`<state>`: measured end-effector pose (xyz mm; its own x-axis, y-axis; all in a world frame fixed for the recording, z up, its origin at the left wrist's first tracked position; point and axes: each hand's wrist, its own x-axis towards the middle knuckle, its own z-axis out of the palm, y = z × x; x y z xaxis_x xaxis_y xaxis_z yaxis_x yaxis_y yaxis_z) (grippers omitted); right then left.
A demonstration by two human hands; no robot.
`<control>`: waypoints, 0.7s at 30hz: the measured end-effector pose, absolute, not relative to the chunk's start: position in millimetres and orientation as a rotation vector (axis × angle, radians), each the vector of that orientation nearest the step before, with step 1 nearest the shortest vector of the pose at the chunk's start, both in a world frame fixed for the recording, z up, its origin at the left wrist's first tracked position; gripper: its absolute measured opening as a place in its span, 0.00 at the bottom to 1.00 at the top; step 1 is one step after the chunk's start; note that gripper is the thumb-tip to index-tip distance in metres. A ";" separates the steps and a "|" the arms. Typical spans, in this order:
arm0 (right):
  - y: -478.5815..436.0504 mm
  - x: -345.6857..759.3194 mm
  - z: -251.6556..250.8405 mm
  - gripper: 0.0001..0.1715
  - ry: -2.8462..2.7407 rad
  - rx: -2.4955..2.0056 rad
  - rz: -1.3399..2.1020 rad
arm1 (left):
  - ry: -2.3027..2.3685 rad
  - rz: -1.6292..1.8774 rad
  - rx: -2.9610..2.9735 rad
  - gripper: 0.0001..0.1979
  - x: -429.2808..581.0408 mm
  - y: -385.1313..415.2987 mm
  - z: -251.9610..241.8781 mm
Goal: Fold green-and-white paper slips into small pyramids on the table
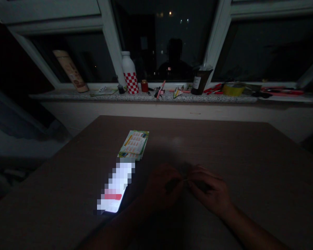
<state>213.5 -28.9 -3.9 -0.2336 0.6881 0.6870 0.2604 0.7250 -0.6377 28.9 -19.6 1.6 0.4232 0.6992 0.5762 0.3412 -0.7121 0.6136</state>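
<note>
From my remote seat I see a dim room, with the phone as the brightest thing, lit at lower left of centre, just beside the left forearm. It is the nearest obstacle on that side, slanting from lower left to upper right. At its upper end lies a stack of printed cards on the table, leaning the same way. Across the top of the frame, the windowsill carries a tan flask, a white bottle with red checks, a red jar, a dark cup and a yellow roll, all well apart from my hands.

The thin pale piece sits right of centre, below the middle of the frame, between my left hand and right hand. Thumb and fingertips on each side are pinched close around it, the other fingers curled. Its visible length runs roughly left to right, bridging the small gap; both ends disappear into the fingers, so I can't tell which way it points.
</note>
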 end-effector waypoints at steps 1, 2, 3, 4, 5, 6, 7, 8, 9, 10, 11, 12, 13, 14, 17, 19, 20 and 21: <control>-28.6 213.1 -4.7 0.09 -1.825 -0.726 0.473 | 0.874 1.210 2.299 0.03 28.9 -20.1 1.2; -28.3 212.7 -5.4 0.10 -1.841 -0.710 0.467 | 0.867 1.222 2.318 0.04 29.0 -20.6 0.9; -28.1 212.4 -5.8 0.10 -1.856 -0.697 0.458 | 0.864 1.236 2.335 0.04 29.0 -21.0 0.6; -28.0 212.1 -6.1 0.10 -1.871 -0.688 0.446 | 0.859 1.249 2.351 0.04 29.0 -21.2 0.4; -28.0 212.0 -6.1 0.11 -1.883 -0.680 0.430 | 0.853 1.258 2.365 0.04 29.0 -21.2 0.3; -28.1 211.8 -6.1 0.12 -1.894 -0.670 0.411 | 0.844 1.264 2.379 0.04 29.0 -20.8 0.3; -28.3 211.7 -6.0 0.14 -1.904 -0.660 0.393 | 0.827 1.272 2.395 0.04 29.0 -20.3 0.4; -28.7 211.6 -6.0 0.14 -1.919 -0.652 0.381 | 0.811 1.279 2.409 0.04 29.0 -19.7 0.5; -29.1 211.5 -6.1 0.15 -1.932 -0.645 0.368 | 0.793 1.288 2.423 0.04 29.1 -19.0 0.6; -29.6 211.3 -6.3 0.15 -1.943 -0.641 0.357 | 0.780 1.299 2.437 0.04 29.2 -18.4 0.7; -30.1 211.0 -6.6 0.15 -1.950 -0.640 0.345 | 0.771 1.304 2.450 0.03 29.4 -17.9 0.7; -30.7 210.8 -6.9 0.15 -1.955 -0.639 0.334 | 0.765 1.310 2.460 0.03 29.5 -17.6 0.6; -31.1 210.6 -7.3 0.15 -1.956 -0.635 0.321 | 0.765 1.308 2.468 0.03 29.7 -17.4 0.6; -31.5 210.5 -7.6 0.15 -1.959 -0.628 0.310 | 0.763 1.302 2.475 0.03 29.8 -17.3 0.5; -32.2 210.6 -7.9 0.16 -1.972 -0.603 0.301 | 0.760 1.275 2.486 0.04 29.7 -17.5 0.9; -32.7 210.8 -7.1 0.16 -1.973 -0.598 0.310 | 0.769 1.258 2.489 0.04 29.5 -17.6 2.0; -33.1 210.8 -6.3 0.16 -1.966 -0.603 0.317 | 0.773 1.254 2.490 0.03 29.3 -17.6 2.7; -33.7 210.8 -5.3 0.16 -1.954 -0.610 0.325 | 0.776 1.254 2.489 0.03 29.0 -17.5 3.5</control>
<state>210.8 -33.7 -5.3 -0.3530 0.5482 0.7582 0.2734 0.8354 -0.4767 29.0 -17.5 3.5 0.4887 0.5608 0.6683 0.3478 -0.8277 0.4403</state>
